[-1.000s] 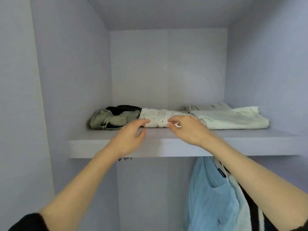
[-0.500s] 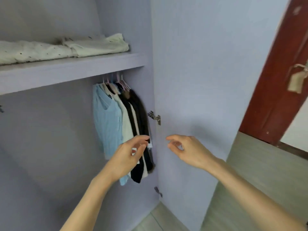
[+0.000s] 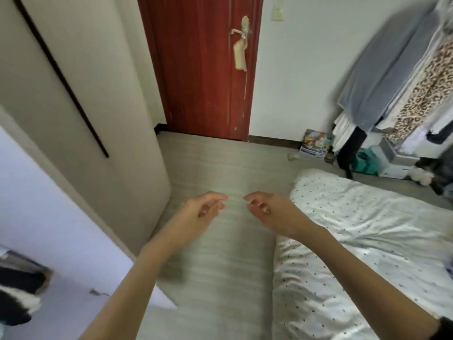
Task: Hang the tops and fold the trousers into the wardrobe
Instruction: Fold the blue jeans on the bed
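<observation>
My left hand (image 3: 199,212) and my right hand (image 3: 272,212) hover side by side over the grey floor, fingers loosely curled, holding nothing. The open wardrobe door (image 3: 81,133) stands at the left, its lilac inner face (image 3: 44,224) showing. A black and white hanging garment (image 3: 17,298) peeks in at the lower left edge. The wardrobe shelf with the folded trousers is out of view.
A bed with a white dotted cover (image 3: 362,241) fills the right. A red room door (image 3: 203,67) is straight ahead. A clothes rack with hanging garments (image 3: 402,77) and boxes (image 3: 316,143) stands at the far right. Grey floor (image 3: 220,168) lies between wardrobe and bed.
My view has swung right, away from the wardrobe shelf toward the room and bed. Both hands left the folded white dotted trousers on the shelf and dropped lower, holding nothing.
</observation>
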Demonstrator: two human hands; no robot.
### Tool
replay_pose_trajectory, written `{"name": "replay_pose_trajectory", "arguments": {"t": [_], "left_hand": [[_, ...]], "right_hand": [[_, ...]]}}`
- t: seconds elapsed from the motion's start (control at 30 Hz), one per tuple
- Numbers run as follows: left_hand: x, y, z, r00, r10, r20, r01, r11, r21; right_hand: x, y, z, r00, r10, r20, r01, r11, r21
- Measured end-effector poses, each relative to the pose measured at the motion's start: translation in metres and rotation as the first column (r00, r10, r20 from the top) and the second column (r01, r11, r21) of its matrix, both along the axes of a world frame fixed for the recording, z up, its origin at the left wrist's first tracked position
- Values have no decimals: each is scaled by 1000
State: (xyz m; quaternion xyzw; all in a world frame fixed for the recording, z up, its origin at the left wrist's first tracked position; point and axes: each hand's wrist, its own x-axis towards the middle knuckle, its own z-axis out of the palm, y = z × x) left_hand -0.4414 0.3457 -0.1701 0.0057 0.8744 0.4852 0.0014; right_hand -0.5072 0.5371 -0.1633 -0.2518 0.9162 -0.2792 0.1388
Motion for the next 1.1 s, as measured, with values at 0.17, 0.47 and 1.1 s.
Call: {"name": "replay_pose_trajectory", "arguments": {"t": [0.17, 0.47, 1.1], "left_hand": [[-120, 36, -18, 992, -117, 47, 117, 993, 19], [-367, 52, -44, 952, -303, 35, 304, 952, -30], [-819, 328, -45, 429, -898, 98, 901, 416, -123]], "right_hand": [[-83, 56, -9, 988, -142, 57, 144, 989, -24], [-287, 80, -26, 934, -356, 23, 356, 932, -66], [-598, 292, -58, 373, -924, 86, 923, 360, -132]]}}
